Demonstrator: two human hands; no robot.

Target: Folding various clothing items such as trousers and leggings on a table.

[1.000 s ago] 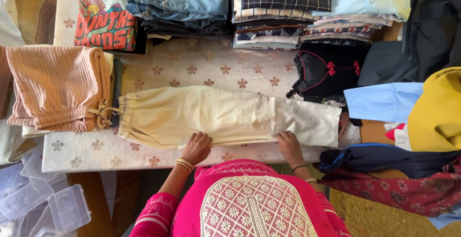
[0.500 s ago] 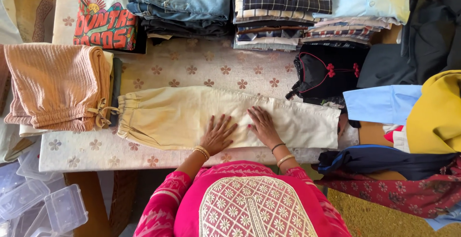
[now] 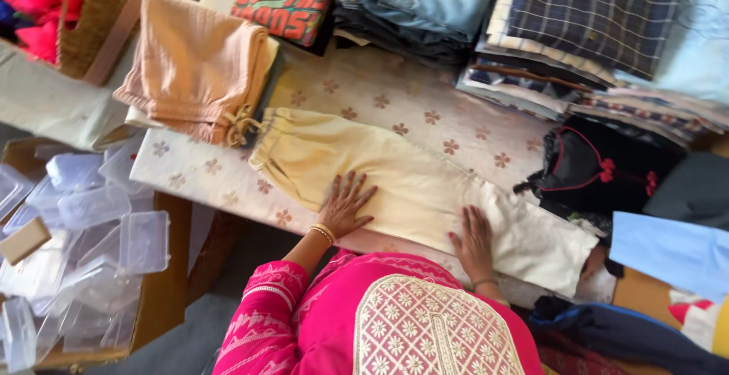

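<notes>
Left hand (image 3: 345, 204) and right hand (image 3: 474, 241) lie flat, fingers spread, gripping nothing, pressing cream trousers (image 3: 425, 193) smooth on cloth (image 3: 364, 98). Right fingertips likely at a fold.

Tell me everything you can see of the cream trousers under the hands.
The cream trousers lie flat on the patterned tablecloth, folded lengthwise, running from upper left to lower right. The fabric looks like soft, thin cotton, pale yellow-cream, with a gathered waistband at the left end near a folded peach garment. The leg ends reach the table's right edge beside a black garment. The left hand and right hand press flat on it, palms down.
</notes>
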